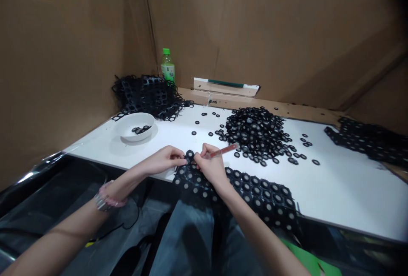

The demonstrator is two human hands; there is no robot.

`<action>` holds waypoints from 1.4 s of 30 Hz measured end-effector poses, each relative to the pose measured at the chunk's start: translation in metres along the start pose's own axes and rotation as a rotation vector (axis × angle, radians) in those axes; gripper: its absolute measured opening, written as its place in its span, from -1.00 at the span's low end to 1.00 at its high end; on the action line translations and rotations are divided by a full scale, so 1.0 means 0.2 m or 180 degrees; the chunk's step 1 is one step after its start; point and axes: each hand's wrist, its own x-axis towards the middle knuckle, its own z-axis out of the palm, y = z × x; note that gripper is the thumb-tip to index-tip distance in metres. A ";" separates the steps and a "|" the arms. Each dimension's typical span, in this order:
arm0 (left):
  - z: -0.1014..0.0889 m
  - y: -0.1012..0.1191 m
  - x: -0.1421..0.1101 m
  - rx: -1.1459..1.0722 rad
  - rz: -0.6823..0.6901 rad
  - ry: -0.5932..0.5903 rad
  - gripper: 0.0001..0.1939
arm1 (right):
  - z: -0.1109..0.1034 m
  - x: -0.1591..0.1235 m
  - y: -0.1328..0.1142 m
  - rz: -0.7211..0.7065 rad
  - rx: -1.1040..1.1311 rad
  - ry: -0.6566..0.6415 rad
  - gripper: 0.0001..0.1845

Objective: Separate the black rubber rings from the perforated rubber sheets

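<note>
A black rubber sheet [267, 199] set with rows of pale-centred discs hangs over the table's front edge onto my lap. At its upper left corner, my left hand [168, 160] is closed, thumb and fingers pinching the sheet's edge beside one disc [190, 155]. My right hand [213, 166] is closed around a slim, red, pen-like tool [225, 149], whose rear end points up to the right. The tool's working tip is hidden by my fingers, close to that same disc. Behind the right hand lies a big heap of loose black rings [255, 133].
A white bowl [123, 125] holding several black rings stands at left. Behind it are a tangle of black mesh scraps [145, 93] and a green-capped bottle [167, 65]. More dotted black sheet [372, 140] lies at far right. Cardboard walls [270, 33] enclose the white table [344, 191].
</note>
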 end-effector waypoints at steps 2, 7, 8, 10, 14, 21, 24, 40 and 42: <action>0.00 0.00 0.00 -0.0067 0.0000 0.0026 -0.66 | 0.00 0.00 0.00 -0.0050 -0.0140 -0.0025 -0.76; 0.02 0.00 0.00 -0.0378 -0.0020 0.0107 -0.67 | 0.03 -0.01 0.01 -0.0469 -0.0703 -0.0013 -0.72; 0.02 0.00 0.00 -0.0443 -0.0015 0.0114 -0.67 | 0.03 -0.01 0.01 -0.0468 -0.0772 -0.0028 -0.72; 0.02 0.00 -0.01 -0.0543 0.0010 0.0114 -0.67 | 0.04 -0.01 0.01 -0.0377 -0.0746 -0.0070 -0.72; -0.02 0.03 -0.01 -0.0487 -0.0018 -0.0106 -0.66 | 0.02 0.00 -0.01 -0.0122 -0.0111 -0.0059 -0.74; -0.04 0.06 0.08 0.0522 -0.0086 0.0213 -0.59 | -0.02 0.01 0.00 0.0065 0.0373 0.0031 -0.75; -0.03 0.05 0.11 0.0554 0.0034 0.0352 -0.62 | -0.02 0.02 0.01 0.0091 0.0420 0.0225 -0.76; -0.05 0.02 0.07 0.0154 0.0177 0.0002 -0.64 | 0.03 0.09 0.05 -0.0216 -0.0171 0.0502 -0.75; -0.04 0.02 0.07 0.0086 0.0163 0.0021 -0.65 | 0.03 0.09 0.05 -0.0244 -0.0214 0.0481 -0.75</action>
